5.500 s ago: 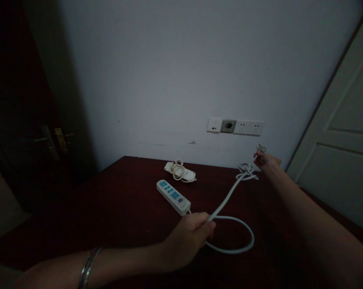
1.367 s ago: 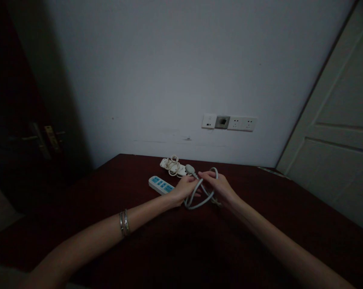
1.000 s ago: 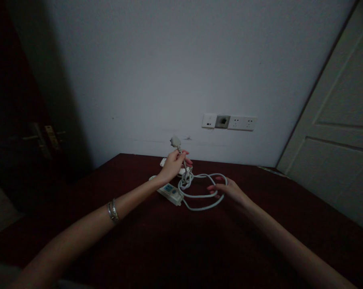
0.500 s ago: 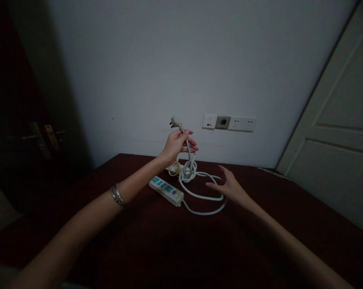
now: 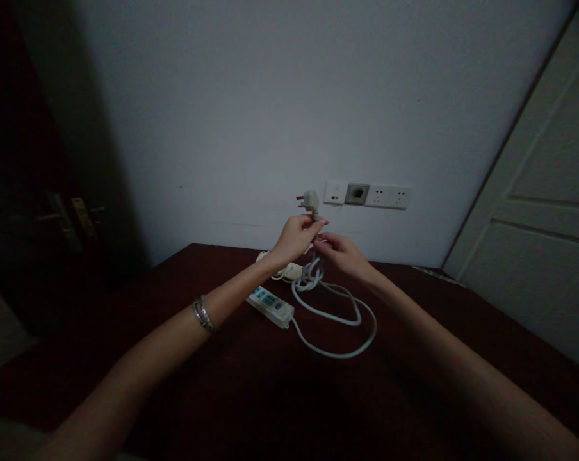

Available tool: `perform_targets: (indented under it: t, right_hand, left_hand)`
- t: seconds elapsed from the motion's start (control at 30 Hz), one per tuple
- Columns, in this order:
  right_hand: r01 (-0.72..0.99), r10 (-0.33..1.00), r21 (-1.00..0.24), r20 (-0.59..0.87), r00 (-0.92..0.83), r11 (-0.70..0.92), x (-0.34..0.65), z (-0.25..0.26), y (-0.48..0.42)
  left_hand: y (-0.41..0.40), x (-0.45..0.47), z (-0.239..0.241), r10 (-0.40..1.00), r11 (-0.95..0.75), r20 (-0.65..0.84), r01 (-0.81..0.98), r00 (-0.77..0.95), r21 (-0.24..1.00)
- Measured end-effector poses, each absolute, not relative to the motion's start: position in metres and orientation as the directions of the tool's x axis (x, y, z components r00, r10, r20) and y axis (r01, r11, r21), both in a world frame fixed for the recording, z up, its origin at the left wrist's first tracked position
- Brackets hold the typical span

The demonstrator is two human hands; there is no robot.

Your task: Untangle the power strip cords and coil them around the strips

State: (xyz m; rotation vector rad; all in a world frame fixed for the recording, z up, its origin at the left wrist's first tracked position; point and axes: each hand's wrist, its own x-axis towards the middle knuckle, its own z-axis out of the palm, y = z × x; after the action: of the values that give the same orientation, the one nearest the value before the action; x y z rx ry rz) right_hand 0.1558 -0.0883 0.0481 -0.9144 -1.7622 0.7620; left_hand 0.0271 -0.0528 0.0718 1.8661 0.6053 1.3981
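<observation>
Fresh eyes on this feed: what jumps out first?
The plug, prongs bare, sticks up from the left hand in front of the pale wall, with the right hand close beside it. Below, the cord bunches into a tangle, with loops spread over the dark table by the power strip.

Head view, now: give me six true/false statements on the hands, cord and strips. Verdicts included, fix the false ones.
1. The left hand grips the cord just below the plug. True.
2. The plug is pushed into a wall socket. False: it is up in the air, its prongs bare.
3. The cord runs in one straight line. False: it is bunched below the hands and loops over the table.
4. The bracelet is on the left arm. True.
5. The right hand lies flat on the table. False: it is raised, close beside the left hand.
6. The power strip with blue sockets lies on the table. True.
</observation>
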Motion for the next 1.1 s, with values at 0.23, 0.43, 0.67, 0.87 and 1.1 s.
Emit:
perform_targets:
  t: [0.23,0.43,0.67,0.87,1.1]
  right_hand:
    - [0.307,0.885,-0.833,0.402,-0.234,0.459,0.165,0.066,-0.093]
    - [0.19,0.87,-0.853,0.492,-0.018,0.486,0.171,0.093,-0.095]
    - [0.094,0.846,-0.865,0.501,0.181,0.492,0.169,0.113,-0.086]
    - [0.083,0.834,-0.879,0.471,0.288,0.469,0.169,0.112,-0.071]
    - [-0.05,0.837,-0.889,0.408,0.364,0.455,0.178,0.113,-0.055]
  left_hand:
    - [-0.035,0.006,0.064,0.635,-0.762,0.698,0.126,0.331,0.635]
    - [-0.029,0.009,0.024,0.805,-0.275,0.305,-0.135,0.509,0.952]
    - [-0.055,0.022,0.027,0.594,0.122,0.293,-0.444,0.749,0.888]
    - [-0.058,0.029,0.04,0.572,0.163,0.256,-0.414,0.779,0.896]
    - [-0.054,0.028,0.014,0.554,0.18,0.292,-0.455,0.779,0.872]
